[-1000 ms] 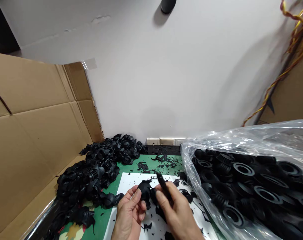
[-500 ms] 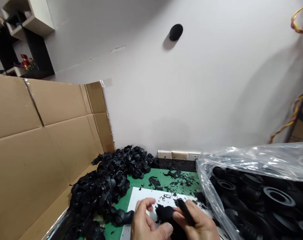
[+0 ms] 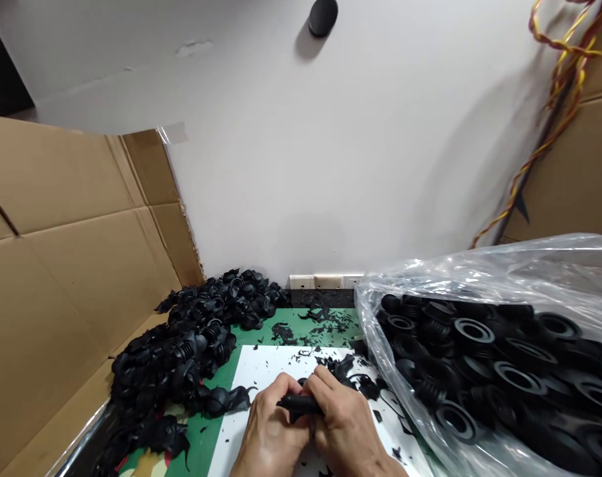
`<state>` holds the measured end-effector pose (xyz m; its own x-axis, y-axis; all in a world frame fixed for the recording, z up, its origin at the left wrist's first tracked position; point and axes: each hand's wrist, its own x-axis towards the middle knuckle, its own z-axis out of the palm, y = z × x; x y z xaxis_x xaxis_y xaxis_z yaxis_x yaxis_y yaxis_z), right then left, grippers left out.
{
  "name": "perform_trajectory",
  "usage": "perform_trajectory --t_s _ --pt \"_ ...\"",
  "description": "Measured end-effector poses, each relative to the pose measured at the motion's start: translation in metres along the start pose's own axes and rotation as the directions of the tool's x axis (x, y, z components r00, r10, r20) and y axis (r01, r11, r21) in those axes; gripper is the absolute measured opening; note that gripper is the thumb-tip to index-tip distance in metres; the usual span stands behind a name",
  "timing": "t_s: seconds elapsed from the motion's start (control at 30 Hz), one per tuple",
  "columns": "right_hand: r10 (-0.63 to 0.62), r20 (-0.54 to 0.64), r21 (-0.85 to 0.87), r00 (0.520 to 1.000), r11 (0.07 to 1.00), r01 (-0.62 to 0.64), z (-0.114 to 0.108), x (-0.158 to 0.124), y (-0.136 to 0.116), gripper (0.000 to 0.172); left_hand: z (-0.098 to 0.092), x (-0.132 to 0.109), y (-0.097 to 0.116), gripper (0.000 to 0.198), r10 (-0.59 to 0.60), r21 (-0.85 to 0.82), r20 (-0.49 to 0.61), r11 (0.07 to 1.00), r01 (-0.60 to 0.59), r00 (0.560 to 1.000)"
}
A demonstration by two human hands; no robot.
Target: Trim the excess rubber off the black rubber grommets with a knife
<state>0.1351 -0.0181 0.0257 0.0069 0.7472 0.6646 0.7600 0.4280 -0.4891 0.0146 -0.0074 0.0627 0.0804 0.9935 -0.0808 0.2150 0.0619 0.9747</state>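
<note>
My left hand [image 3: 275,424] and my right hand [image 3: 345,421] are closed together over a white sheet [image 3: 261,363]. A slim black tool handle [image 3: 301,403] sticks out of my right hand toward the left; its working end is hidden. Fingers of my left hand close round a black rubber part [image 3: 297,417], mostly covered by both hands. Black rubber scraps [image 3: 340,366] lie just beyond my right hand on the sheet.
A heap of black ribbed rubber pieces [image 3: 181,358] lies left, beside a cardboard wall [image 3: 82,278]. On the right, a clear plastic bag [image 3: 380,351] holds many black ringed rubber parts [image 3: 474,331]. Trimmings lie scattered over the green mat [image 3: 265,331].
My left hand has gone from spread fingers to closed round the rubber part, and my hands have come together. The tool handle now lies more level. The view has shifted right and down.
</note>
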Motion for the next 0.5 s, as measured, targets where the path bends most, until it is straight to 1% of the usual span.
perform_trajectory --t_s 0.03,0.1,0.13,0.2,0.27,0.3,0.33,0.37,0.43,0.5 --pt "0.033 0.031 0.028 0.999 0.999 -0.034 -0.002 0.002 -0.003 0.019 0.0 0.0 -0.002 0.017 0.049 0.065 -0.02 0.997 -0.048 0.999" --pt "0.138 0.063 0.093 0.988 0.985 -0.143 -0.005 0.008 -0.006 0.019 0.002 -0.004 -0.006 0.015 0.152 0.222 -0.036 0.965 -0.141 0.988" --pt "0.193 0.067 0.116 0.979 0.973 -0.2 -0.006 0.01 -0.005 0.02 0.003 -0.008 -0.007 0.014 0.183 0.26 -0.048 0.952 -0.165 0.982" --pt "0.282 0.057 0.127 0.958 0.949 -0.287 -0.009 0.015 0.003 0.022 0.005 -0.017 -0.011 0.015 0.243 0.287 -0.044 0.932 -0.221 0.969" --pt "0.368 0.017 0.116 0.93 0.923 -0.368 -0.012 0.018 0.016 0.021 0.005 -0.025 -0.012 0.017 0.287 0.223 -0.049 0.937 -0.269 0.957" --pt "0.401 0.003 0.115 0.916 0.91 -0.398 -0.013 0.019 0.022 0.021 0.004 -0.028 -0.011 0.017 0.266 0.148 -0.052 0.955 -0.256 0.963" --pt "0.421 -0.004 0.116 0.907 0.901 -0.418 -0.014 0.02 0.027 0.02 0.003 -0.029 -0.01 0.017 0.211 0.053 -0.062 0.977 -0.208 0.975" --pt "0.435 -0.005 0.119 0.9 0.894 -0.431 -0.015 0.02 0.03 0.019 0.001 -0.029 -0.007 0.018 0.137 -0.033 -0.048 0.99 -0.139 0.989" --pt "0.447 0.006 0.134 0.895 0.886 -0.443 -0.016 0.021 0.031 0.017 -0.002 -0.027 -0.003 0.025 0.034 -0.181 -0.01 0.983 -0.035 0.999" --pt "0.446 0.025 0.163 0.895 0.881 -0.444 -0.016 0.02 0.027 0.017 -0.005 -0.023 0.001 0.03 0.004 -0.269 0.012 0.963 -0.001 1.0"
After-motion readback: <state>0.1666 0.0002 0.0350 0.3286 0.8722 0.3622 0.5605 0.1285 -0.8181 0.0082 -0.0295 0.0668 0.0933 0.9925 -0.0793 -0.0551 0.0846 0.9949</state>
